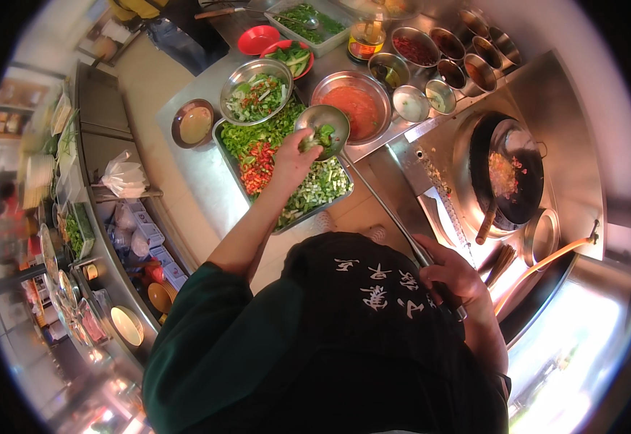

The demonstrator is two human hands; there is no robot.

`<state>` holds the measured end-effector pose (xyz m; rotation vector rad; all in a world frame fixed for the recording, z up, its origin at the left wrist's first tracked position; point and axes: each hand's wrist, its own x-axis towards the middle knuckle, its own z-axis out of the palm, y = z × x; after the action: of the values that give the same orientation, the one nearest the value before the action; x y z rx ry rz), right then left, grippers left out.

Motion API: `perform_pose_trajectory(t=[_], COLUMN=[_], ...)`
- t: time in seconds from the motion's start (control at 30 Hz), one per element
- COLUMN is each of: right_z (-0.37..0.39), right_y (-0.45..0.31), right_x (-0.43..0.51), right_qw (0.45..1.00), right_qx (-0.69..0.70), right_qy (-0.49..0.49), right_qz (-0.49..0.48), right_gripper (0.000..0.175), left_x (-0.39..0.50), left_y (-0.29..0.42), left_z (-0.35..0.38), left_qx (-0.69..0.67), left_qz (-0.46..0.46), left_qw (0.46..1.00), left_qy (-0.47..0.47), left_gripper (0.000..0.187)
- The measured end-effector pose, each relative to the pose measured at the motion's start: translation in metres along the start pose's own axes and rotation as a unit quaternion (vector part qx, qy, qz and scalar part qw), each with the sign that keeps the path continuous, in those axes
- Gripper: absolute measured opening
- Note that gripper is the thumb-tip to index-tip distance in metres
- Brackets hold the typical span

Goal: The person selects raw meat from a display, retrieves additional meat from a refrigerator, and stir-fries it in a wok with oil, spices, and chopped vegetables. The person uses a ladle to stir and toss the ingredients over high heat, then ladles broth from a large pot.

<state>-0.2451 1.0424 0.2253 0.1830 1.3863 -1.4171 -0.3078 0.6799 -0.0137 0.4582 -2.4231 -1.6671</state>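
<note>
My right hand (451,271) is closed on the handle of a long steel ladle (337,116), whose bowl hangs over the back right of a metal tray (284,232). My left hand (299,157) reaches into the ladle's bowl, its fingertips on chopped greens (324,135). In the tray lie chopped leafy greens (234,138), chopped red chili (257,167) and pale green pieces (326,184). A steel bowl of mixed chopped vegetables (255,95) stands at the tray's back edge. Behind the ladle is a steel bowl of red sauce (356,108).
At right, a wok (516,173) holding food sits on the stove, with a cleaver (402,163) nearby. Several metal seasoning cups (415,46) line the back right. A bowl of yellowish liquid (193,123) stands left of the tray. A person (177,40) stands beyond the counter.
</note>
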Motion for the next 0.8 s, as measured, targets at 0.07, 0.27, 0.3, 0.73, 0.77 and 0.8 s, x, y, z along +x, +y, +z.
perform_pose_trajectory(t=[0.07,0.27,0.3,0.73,0.77,0.8], right_z=[0.007,0.004,0.001,-0.03,-0.032,-0.032], right_y=[-0.007,-0.002,0.004,0.047,0.049,0.05], right_x=[0.0,-0.001,0.0,-0.013,-0.014,-0.015], right_qw=[1.0,0.999,0.998,0.97,0.969,0.969], right_qx=[-0.004,0.042,0.058,0.212,0.216,0.216], right_qy=[-0.003,-0.003,-0.004,0.038,0.04,0.054], right_qz=[0.009,0.006,0.007,-0.11,-0.116,-0.11], right_gripper=[0.073,0.072,0.071,0.08,0.08,0.08], left_x=[0.001,-0.012,-0.019,-0.074,-0.091,-0.104], left_y=[0.011,-0.029,-0.027,-0.043,-0.035,-0.03], left_z=[-0.001,-0.02,-0.024,-0.062,-0.061,-0.055], left_qx=[-0.048,-0.026,-0.051,0.378,0.436,0.44], left_qz=[-0.05,0.023,0.006,-0.028,-0.072,-0.067], left_qw=[0.998,0.998,0.998,0.898,0.861,0.868], left_qy=[-0.007,0.053,0.048,-0.224,-0.251,-0.22], left_gripper=[0.031,0.015,0.013,0.026,0.027,0.027])
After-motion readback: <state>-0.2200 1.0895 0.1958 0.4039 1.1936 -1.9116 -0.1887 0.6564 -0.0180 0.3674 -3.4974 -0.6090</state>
